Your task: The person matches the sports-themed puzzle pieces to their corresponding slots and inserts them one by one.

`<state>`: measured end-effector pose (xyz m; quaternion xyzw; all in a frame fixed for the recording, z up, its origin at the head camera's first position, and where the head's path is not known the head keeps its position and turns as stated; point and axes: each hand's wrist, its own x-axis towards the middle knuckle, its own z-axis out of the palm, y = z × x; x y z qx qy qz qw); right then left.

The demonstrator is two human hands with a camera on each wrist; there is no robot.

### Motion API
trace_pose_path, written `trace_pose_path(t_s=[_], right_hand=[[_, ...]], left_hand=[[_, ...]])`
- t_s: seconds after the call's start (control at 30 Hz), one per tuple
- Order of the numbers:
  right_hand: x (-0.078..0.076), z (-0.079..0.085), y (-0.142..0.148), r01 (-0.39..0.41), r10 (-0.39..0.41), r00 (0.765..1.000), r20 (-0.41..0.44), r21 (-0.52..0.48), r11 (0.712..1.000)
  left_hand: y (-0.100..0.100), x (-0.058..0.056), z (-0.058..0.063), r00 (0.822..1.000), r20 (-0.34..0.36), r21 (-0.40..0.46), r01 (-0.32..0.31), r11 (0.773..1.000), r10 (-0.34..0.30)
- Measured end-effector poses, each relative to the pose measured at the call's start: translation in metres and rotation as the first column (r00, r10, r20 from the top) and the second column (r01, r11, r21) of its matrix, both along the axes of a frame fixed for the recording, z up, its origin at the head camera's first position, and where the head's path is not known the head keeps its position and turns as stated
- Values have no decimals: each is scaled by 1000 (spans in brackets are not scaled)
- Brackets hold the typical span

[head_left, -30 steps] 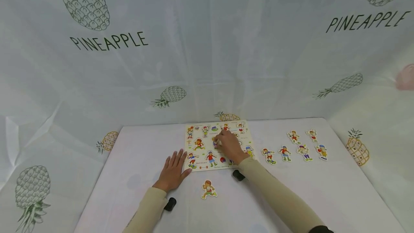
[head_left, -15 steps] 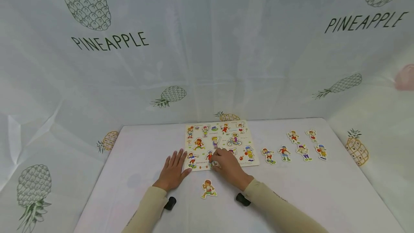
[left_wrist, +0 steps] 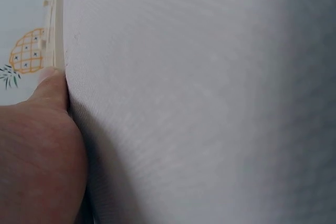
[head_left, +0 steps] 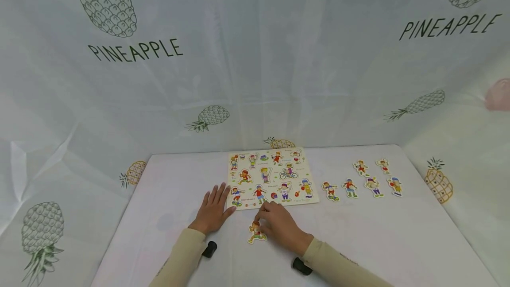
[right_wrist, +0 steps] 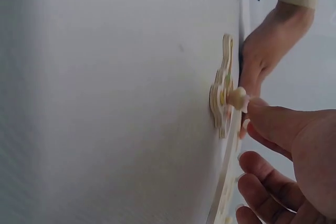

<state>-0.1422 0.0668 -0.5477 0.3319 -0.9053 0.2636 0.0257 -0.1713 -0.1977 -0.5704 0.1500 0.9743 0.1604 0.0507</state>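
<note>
In the head view a wooden knob puzzle board with sports figures lies on the table. My left hand rests with fingers extended at its left front corner, the thumb along the edge. In front of the board lies a runner-shaped puzzle piece. My right hand is over this piece. In the right wrist view the right thumb and index finger come up to the piece's small wooden knob, the thumb tip at its end. The piece lies flat on the table, and no firm pinch shows.
To the right of the board several loose figure pieces lie in two rows on the white table. A pineapple-print cloth hangs behind the table. Black wrist devices sit under both wrists.
My right hand has moved from the middle of the board back toward me, past its front edge, to the runner-shaped piece. The board's figures are uncovered. My left hand stays in place.
</note>
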Motion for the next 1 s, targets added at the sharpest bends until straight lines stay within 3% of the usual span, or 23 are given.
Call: trace_pose_path(t_s=[0.27, 0.43, 0.73, 1.0], right_hand=[[10, -1, -2, -9, 10, 1000, -27, 33, 999], [15, -1, -4, 20, -18, 999, -37, 46, 999], [22, -3, -8, 82, -80, 996, -29, 61, 995], [24, -1, -12, 91, -88, 995, -57, 55, 994]], left_hand=[[0, -3, -5, 1000, -25, -42, -5, 999, 3], [0, -1, -2, 1000, -11, 4, -1, 1000, 1], [-1, -5, -8, 999, -38, -24, -21, 1000, 20], [-1, -5, -10, 999, -32, -40, -21, 999, 20]])
